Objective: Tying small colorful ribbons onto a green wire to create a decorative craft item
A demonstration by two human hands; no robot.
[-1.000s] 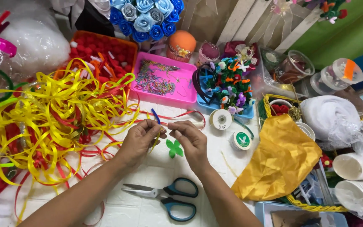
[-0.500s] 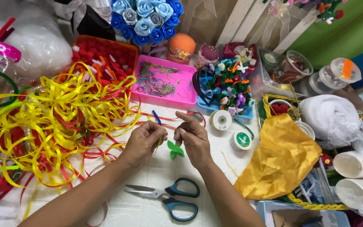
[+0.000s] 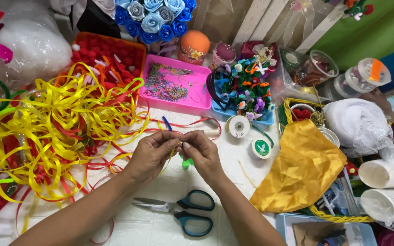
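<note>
Green leaf (image 3: 187, 162) now mostly hidden

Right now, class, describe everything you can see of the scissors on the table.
The scissors lie flat on the white table, just below the person's two forearms and untouched by either hand. The two loop handles are dark teal, plastic by the look, and point right; the short silvery metal blades point left. The blades look closed or nearly so. Nothing rests on them, and a thin red ribbon strand curls on the table nearby to the left.
</note>
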